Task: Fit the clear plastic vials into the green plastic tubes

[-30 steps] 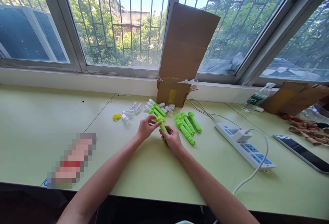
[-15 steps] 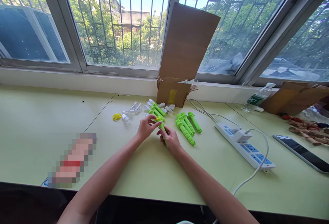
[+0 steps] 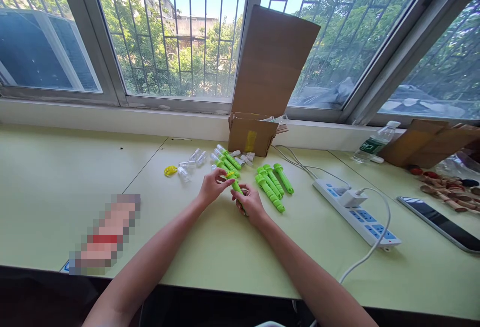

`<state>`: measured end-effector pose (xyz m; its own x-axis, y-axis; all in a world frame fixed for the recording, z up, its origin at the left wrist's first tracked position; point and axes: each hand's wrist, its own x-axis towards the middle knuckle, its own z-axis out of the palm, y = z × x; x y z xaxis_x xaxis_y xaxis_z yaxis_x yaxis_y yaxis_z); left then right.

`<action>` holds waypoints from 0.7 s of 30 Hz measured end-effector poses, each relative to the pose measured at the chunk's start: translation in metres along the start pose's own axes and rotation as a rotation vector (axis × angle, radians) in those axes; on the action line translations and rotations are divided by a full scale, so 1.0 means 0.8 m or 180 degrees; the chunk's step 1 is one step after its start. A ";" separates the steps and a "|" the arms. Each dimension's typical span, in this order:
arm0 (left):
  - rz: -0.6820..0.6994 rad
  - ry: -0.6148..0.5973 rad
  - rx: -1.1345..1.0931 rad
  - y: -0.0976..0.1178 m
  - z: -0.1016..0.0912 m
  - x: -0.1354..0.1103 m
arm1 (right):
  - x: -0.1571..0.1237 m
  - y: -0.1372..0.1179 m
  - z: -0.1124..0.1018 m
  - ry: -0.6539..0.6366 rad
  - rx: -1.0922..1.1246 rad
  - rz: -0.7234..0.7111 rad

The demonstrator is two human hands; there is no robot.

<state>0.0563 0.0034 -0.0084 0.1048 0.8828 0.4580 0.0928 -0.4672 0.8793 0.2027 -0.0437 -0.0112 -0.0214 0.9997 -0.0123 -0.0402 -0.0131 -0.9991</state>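
A green plastic tube [image 3: 236,186], probably a whistle or toy handle, is wrapped in the fingers of my right hand [image 3: 251,204]. At its upper end sits a yellow ring [image 3: 230,174], which my left hand [image 3: 212,187] pinches between thumb and fingers. Just beyond, several green tubes with clear caps [image 3: 226,159] lie together. To the right of my hands rest several green spiral-grooved tubes [image 3: 270,192] without clear caps. Loose clear caps [image 3: 183,173] lie to the left, beside a small pile of yellow rings [image 3: 170,171].
A cardboard box [image 3: 250,134] with a raised flap stands against the window sill, small white parts [image 3: 247,159] in front of it. On the right are a power strip [image 3: 360,217] with cables, a phone [image 3: 440,224], a water bottle [image 3: 377,142] and wooden pieces [image 3: 446,192].
Both hands stay on the same green tube and yellow ring. The right hand has shifted very slightly; the things on the table lie as before.
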 end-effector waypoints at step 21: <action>0.0045 -0.0023 0.0039 0.002 0.003 0.001 | -0.002 0.001 0.001 -0.0175 -0.0015 -0.0247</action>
<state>0.0590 0.0029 -0.0068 0.1134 0.8758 0.4693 0.1033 -0.4801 0.8711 0.2017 -0.0453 -0.0121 -0.0732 0.9951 0.0672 -0.0391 0.0644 -0.9972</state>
